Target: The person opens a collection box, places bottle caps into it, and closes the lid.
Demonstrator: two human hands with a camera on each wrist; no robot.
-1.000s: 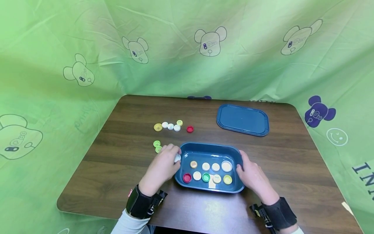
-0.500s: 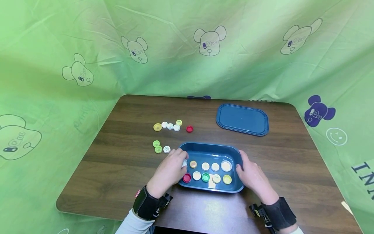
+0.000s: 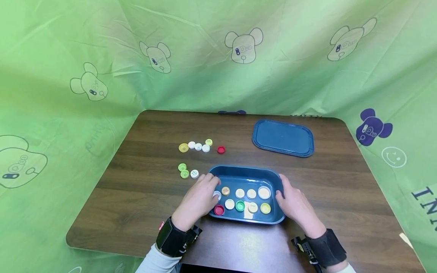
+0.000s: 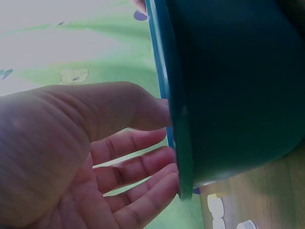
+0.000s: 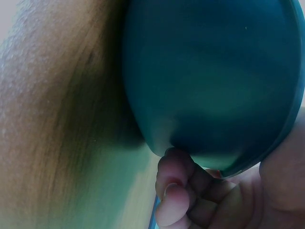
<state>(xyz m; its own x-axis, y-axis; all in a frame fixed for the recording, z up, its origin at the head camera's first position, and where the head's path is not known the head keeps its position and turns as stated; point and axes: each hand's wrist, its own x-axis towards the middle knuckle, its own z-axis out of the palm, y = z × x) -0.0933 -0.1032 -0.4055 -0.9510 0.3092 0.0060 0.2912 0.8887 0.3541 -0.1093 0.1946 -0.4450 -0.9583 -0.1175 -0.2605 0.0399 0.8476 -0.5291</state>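
1. Blue tub (image 3: 247,172) sits on the table (image 3: 153,197), near the front edge, with a bunch of caps lying in two rows inside.
2. Left hand (image 3: 199,199) reaches over the tub's left rim, fingers curled around a white cap (image 3: 217,195) right at the inner left end, beside the red cap (image 3: 219,209).
3. Right hand (image 3: 296,204) grips the tub's right end, fingers curled under the rim in the wrist view.
4. Loose caps (image 3: 197,146) lie on the table behind the tub; three more (image 3: 187,171) sit just left of it.
5. Blue lid (image 3: 283,138) lies flat, well apart at back right.
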